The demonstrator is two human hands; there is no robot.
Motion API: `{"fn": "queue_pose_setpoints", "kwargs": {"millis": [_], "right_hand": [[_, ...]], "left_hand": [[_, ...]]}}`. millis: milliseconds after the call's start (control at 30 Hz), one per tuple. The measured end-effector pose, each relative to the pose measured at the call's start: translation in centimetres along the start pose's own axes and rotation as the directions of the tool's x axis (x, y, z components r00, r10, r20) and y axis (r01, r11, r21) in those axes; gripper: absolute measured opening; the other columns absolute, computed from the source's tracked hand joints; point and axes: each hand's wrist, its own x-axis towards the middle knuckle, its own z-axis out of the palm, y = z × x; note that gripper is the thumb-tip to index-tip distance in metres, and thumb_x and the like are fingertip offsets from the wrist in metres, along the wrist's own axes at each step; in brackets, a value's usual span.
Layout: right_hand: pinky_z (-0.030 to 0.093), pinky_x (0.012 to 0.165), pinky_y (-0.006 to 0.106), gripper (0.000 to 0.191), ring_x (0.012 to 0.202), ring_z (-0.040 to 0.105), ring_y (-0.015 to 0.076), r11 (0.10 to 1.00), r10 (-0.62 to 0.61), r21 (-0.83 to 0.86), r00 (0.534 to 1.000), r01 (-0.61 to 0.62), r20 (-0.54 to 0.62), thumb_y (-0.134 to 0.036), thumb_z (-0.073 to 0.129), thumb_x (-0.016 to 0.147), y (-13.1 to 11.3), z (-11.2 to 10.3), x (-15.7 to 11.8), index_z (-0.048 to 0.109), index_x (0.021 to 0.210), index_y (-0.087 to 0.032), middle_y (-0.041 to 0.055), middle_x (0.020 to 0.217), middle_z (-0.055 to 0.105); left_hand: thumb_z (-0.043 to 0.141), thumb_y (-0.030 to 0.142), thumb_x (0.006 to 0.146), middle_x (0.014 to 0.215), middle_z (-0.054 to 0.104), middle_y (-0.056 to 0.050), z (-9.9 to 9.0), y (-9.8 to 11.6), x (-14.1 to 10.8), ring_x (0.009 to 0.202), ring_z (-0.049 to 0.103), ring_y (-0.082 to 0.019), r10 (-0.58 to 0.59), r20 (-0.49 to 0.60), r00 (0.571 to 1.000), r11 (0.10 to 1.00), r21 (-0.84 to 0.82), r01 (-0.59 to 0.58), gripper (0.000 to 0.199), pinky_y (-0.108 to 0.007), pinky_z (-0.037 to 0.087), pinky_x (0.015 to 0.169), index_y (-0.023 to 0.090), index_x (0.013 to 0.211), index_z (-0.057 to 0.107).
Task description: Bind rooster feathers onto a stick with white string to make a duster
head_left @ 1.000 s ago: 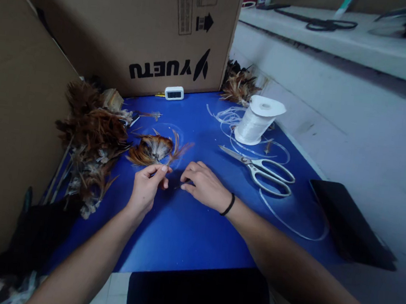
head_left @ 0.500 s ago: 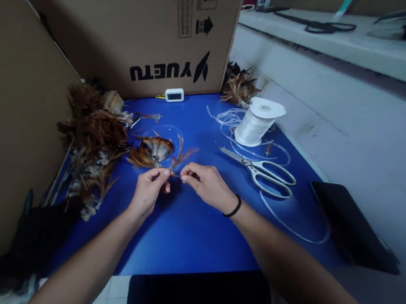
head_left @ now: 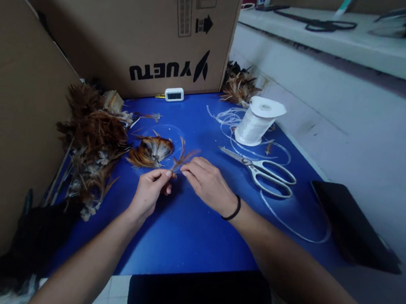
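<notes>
Between thumb and fingers my left hand (head_left: pixel 151 187) pinches a few thin brown feathers (head_left: pixel 180 158), their tips fanning up and to the right. My right hand (head_left: pixel 205 179) is close beside it, its fingers pressed together near the feathers' right side; what they hold, if anything, is too small to make out. Just beyond my left hand, a bundle of brown and grey-white feathers (head_left: pixel 154 151) lies on the blue table (head_left: pixel 178 246), partly on a clear strip curled in a loop. White-handled scissors (head_left: pixel 259 172) lie right of my right hand, blades partly apart.
A large heap of brown feathers (head_left: pixel 97 136) sits at the left. Behind stand a cardboard box (head_left: pixel 111 21) and a small white digital timer (head_left: pixel 174 94). To the right are a spool of clear strip (head_left: pixel 256 124), loose coils and a black tablet-like slab (head_left: pixel 351 225). More feathers (head_left: pixel 240 88) lie far back.
My right hand has shifted slightly up, its fingertips moving from the stems level with my left fingertips to just beside the feathers. My left hand stays nearly in place.
</notes>
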Motion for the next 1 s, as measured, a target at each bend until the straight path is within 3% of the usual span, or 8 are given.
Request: {"fn": "queue_pose_setpoints", "kwargs": {"millis": [267,767,900,1000], "right_hand": [[0.043,0.078,0.033,0.025,0.081,0.05,0.0183,0.981,-0.083,-0.17,0.996,0.089,0.039,-0.017,0.035,0.093,0.05,0.28,-0.05,0.059,0.085,-0.015,0.0074,0.08,0.058],[0.041,0.08,0.034,0.028,0.086,0.051,0.0192,0.968,-0.106,-0.222,0.992,0.117,0.064,-0.019,0.035,0.094,0.04,0.57,-0.24,0.062,0.091,-0.016,0.0084,0.086,0.061],[0.043,0.082,0.035,0.024,0.087,0.054,0.0188,0.991,-0.079,-0.114,0.997,0.077,-0.01,-0.02,0.038,0.093,-0.16,0.38,-0.17,0.062,0.09,-0.016,0.0074,0.086,0.063],[0.045,0.082,0.033,0.017,0.087,0.056,0.0175,0.997,0.061,0.058,0.983,-0.052,-0.172,-0.022,0.045,0.09,-0.03,0.05,-0.01,0.061,0.097,-0.018,0.0066,0.091,0.062]], "left_hand": [[0.067,0.037,0.072,0.053,0.057,0.0,0.04,-0.15,-0.16,0.045,0.047,-0.008,-0.011,0.035,0.999,1.0,0.014,0.011,0.024,-0.021,0.037,0.047,0.013,0.076,0.069],[0.067,0.04,0.072,0.051,0.057,0.0,0.16,-0.22,-0.22,0.044,0.047,-0.008,0.013,0.045,0.999,0.996,0.09,-0.017,0.028,-0.021,0.036,0.046,0.013,0.075,0.069],[0.068,0.038,0.071,0.051,0.057,0.0,0.13,-0.2,-0.16,0.044,0.047,-0.008,0.014,0.046,0.999,0.998,0.066,-0.017,0.026,-0.021,0.036,0.046,0.013,0.074,0.069],[0.068,0.036,0.072,0.052,0.056,0.001,0.12,-0.07,-0.15,0.046,0.046,-0.007,0.019,0.023,1.0,1.0,0.01,-0.02,0.023,-0.02,0.036,0.048,0.013,0.075,0.069]]}}
